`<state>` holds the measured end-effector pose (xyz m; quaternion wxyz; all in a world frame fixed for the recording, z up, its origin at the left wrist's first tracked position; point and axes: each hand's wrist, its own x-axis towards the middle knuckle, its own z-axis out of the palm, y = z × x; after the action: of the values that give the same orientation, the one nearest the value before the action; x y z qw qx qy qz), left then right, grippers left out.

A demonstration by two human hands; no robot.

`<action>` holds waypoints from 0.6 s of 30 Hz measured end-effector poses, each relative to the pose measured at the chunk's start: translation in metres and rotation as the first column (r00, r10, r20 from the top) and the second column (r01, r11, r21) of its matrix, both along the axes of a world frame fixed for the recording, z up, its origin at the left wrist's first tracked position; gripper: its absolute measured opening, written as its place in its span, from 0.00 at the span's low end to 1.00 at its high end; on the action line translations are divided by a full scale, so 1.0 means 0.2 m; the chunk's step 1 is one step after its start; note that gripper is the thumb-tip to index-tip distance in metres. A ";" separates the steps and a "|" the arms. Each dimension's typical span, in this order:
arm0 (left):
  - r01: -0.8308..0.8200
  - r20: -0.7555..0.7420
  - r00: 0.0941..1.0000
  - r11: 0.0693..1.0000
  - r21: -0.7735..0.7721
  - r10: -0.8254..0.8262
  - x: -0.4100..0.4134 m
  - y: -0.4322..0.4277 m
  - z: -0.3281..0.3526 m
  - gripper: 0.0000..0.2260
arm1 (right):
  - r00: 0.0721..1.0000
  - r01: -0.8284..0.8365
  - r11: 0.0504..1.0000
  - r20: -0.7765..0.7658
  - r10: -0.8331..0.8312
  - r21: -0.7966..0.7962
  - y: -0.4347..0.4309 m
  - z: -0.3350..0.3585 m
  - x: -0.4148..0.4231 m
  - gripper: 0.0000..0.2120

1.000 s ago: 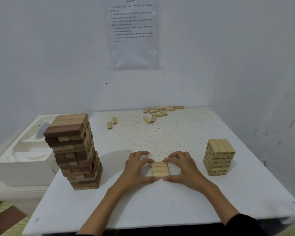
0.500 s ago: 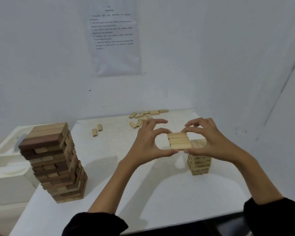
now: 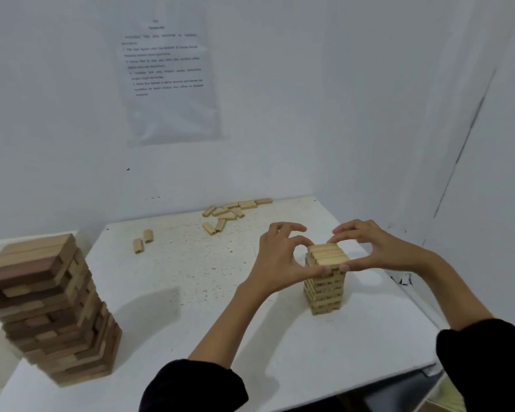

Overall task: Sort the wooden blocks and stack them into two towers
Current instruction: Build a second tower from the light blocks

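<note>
Head view: fingers [image 3: 312,271] hide upper sides of pale tower [image 3: 324,295]; sheet [image 3: 167,84] unreadable.

left hand [image 3: 275,263] + right hand [image 3: 378,252] pinch block layer [image 3: 327,254] | atop light tower [image 3: 324,295], apparently touching

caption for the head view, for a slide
Left hand and right hand hold a light block layer atop the small tower.

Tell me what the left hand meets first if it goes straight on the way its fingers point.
The top row of light blocks, which the left hand pinches at the top of the light tower. Past that row comes the right hand, gripping the opposite side. Depth is unclear here.
</note>
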<state>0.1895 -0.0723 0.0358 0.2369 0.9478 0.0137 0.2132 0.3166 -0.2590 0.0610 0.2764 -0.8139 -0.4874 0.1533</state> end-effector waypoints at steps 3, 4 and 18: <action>-0.005 0.003 1.000 1.000 0.006 0.005 0.00 0.00 -0.01 0.32 | 1.000 -0.004 1.000 -0.017 0.004 -0.003 0.00 -0.02 0.01 0.24; -0.006 0.004 1.000 1.000 0.007 0.006 0.00 0.00 -0.02 0.33 | 1.000 0.001 1.000 -0.025 -0.001 -0.006 0.01 -0.03 0.01 0.25; -0.120 -0.176 0.983 0.556 -0.823 -0.048 -0.13 -0.23 -0.02 0.55 | 0.811 0.474 0.796 -0.539 -0.227 0.377 0.05 -0.18 -0.18 0.38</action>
<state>0.1641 -0.1174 0.0311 0.6484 0.7388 0.1531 0.1010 0.2801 -0.2489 0.0251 0.6083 -0.7316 -0.2637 0.1590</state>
